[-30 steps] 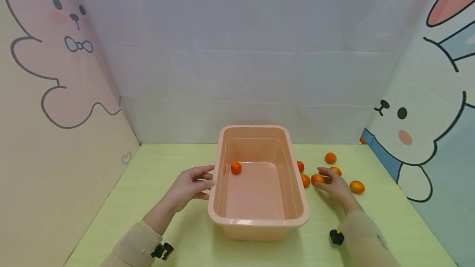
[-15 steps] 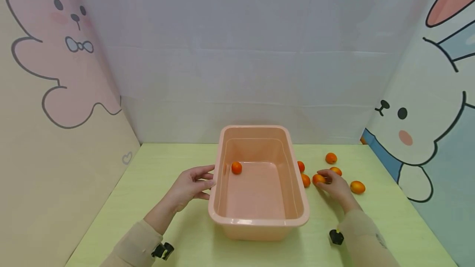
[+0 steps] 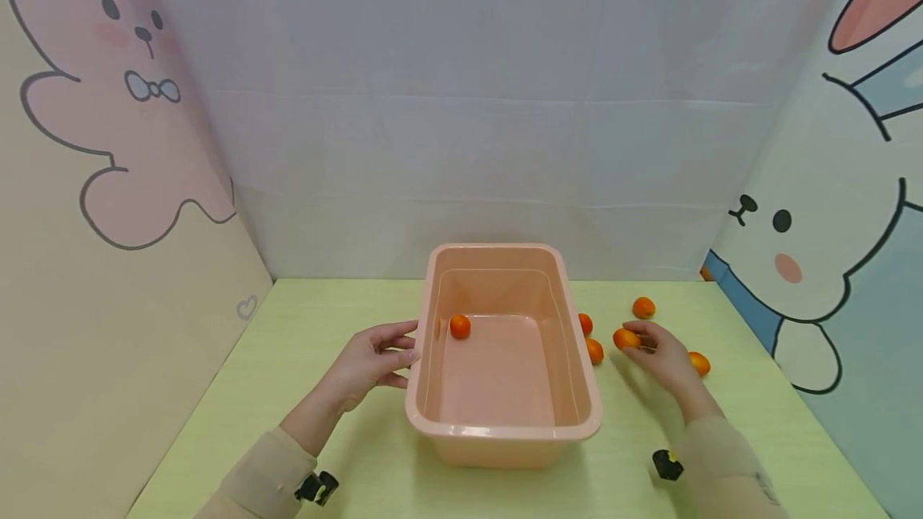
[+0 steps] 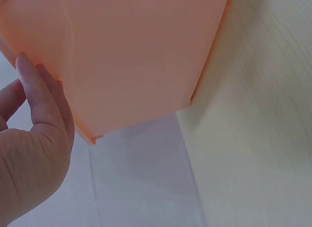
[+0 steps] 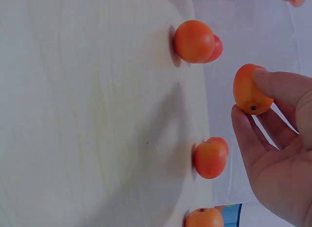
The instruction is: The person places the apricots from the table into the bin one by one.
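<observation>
A pink plastic basin (image 3: 502, 432) stands on the table. My left hand (image 3: 373, 363) holds its left rim; in the left wrist view the fingers (image 4: 44, 97) lie against the basin's side under the lip. One small round orange fruit (image 3: 459, 326) lies inside. To the right of the basin, my right hand (image 3: 667, 359) pinches an oval, smooth orange fruit (image 5: 249, 90) between thumb and fingers, raised off the table. A dark spot marks its end. Loose fruits lie around: two beside the basin, one fruit (image 3: 644, 307) behind the hand, another (image 3: 699, 364) partly hidden by it.
The pale yellow-green table (image 3: 346, 455) is bounded by a white back sheet (image 3: 505, 142) and two side panels printed with cartoon animals. Both sleeves carry a small black device near the wrist. In the right wrist view, several fruits (image 5: 209, 159) stand close together.
My right hand has lifted the fruit off the table, moving slightly up and right. It now covers a fruit seen earlier behind it. The left hand and basin stay put.
</observation>
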{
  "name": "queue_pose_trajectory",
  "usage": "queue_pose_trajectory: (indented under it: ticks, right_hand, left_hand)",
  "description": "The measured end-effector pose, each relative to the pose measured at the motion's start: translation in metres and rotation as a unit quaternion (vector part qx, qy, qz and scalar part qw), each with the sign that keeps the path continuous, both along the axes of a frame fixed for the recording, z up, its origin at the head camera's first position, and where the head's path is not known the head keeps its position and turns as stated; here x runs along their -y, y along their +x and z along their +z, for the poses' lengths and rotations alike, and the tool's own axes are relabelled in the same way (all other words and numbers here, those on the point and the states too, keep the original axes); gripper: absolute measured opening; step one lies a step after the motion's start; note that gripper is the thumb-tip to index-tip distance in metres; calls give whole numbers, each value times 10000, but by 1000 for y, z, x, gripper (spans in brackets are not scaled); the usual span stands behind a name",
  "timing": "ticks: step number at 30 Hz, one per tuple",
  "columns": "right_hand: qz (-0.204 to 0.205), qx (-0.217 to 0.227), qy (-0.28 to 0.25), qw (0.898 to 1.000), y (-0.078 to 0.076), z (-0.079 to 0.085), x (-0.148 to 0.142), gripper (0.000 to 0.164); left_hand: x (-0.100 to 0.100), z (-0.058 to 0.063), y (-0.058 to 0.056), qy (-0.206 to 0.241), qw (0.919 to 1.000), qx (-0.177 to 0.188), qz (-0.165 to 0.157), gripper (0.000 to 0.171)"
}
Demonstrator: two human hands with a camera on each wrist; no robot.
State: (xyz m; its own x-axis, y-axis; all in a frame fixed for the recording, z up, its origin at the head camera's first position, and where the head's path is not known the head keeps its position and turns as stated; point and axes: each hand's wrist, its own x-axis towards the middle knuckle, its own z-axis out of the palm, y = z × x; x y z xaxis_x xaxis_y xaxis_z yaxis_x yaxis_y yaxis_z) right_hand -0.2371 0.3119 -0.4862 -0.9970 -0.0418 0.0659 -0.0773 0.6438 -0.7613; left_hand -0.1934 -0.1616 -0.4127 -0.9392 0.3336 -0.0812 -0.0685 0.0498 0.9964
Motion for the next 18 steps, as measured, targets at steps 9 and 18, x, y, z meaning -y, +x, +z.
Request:
queue_pose_trajectory:
  ticks: [9,18]
  right_hand:
    - [22,-310,14,9995,1,30,10,45]
    - [240,-506,-221,9982,-2,57,21,46]
  left_hand:
    - [1,1,0,-13,10000,-17,-4,60]
    - [1,0,0,28,10000,-1,2,60]
